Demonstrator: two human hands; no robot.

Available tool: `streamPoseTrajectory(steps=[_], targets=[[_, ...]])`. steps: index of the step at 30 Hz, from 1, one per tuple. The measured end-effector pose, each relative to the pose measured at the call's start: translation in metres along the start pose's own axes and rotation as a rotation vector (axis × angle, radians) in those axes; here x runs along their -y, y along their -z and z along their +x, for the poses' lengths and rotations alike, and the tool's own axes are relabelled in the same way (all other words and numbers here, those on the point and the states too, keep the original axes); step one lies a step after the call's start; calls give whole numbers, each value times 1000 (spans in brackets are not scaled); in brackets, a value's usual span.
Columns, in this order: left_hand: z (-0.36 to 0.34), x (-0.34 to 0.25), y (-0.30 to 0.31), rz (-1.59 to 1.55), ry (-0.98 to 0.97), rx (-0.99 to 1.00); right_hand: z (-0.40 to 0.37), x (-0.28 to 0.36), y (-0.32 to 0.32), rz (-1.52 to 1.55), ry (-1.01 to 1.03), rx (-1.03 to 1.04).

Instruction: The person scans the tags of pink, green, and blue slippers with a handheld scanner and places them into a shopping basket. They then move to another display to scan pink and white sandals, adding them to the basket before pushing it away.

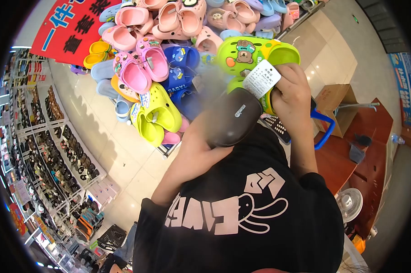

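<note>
My right hand (294, 88) is closed on a pair of lime-green clogs (230, 57) with a bear charm and other decorations on top. A white price tag with printed text (262, 78) hangs by its fingertips, in front of the clogs. My left hand (204, 132) is closed around a dark, smooth, rounded object with a small pale logo (238, 116), held against the lower clog and partly covering it. A hazy smear blurs the view over the left fingers, so what they touch is hard to make out.
A rack heaped with pink clogs (131, 38), blue clogs (181, 57) and yellow-green clogs (156, 116) stands in front, under a red sign (71, 32). Shoe shelves (55, 159) line the left. At right are a cardboard box (335, 107), a reddish-brown table (373, 123) and a fan (350, 202).
</note>
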State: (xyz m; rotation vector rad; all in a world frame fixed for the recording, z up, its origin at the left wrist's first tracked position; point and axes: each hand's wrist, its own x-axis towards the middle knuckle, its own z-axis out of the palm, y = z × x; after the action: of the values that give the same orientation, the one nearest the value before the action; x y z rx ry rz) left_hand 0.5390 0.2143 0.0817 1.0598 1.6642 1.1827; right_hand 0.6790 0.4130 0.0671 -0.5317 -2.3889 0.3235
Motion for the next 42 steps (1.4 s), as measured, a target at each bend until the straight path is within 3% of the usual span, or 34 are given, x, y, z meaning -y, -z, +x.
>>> streamPoseTrajectory(steps=[7,10,14,17,20,24,30,36,39,42], targets=[[6,13,1,-97,0,-10,-16,-15,-14,-15,-46,54],[12,14,1,-188,100,-29,-37,-41,-36,19,-229,247],[18,23,-1,-195,167,-87,-54,-88,-64,95,-455,333],[24,19,-3,-215,223,-113,-25,-118,-75,11,-475,254],[28,21,-8,-274,352,-155,34,-143,-96,-8,-329,96],[32,20,-22,-367,369,-273,106,-175,-155,-89,-101,-75],[36,16,-39,-465,515,-426,129,-217,-257,-192,24,28],[48,5,-48,-543,631,-473,129,-205,-251,-114,94,161],[53,5,-53,-550,622,-512,121,-207,-266,-103,171,12],[64,5,-55,-568,637,-476,129,-218,-272,-158,149,103]])
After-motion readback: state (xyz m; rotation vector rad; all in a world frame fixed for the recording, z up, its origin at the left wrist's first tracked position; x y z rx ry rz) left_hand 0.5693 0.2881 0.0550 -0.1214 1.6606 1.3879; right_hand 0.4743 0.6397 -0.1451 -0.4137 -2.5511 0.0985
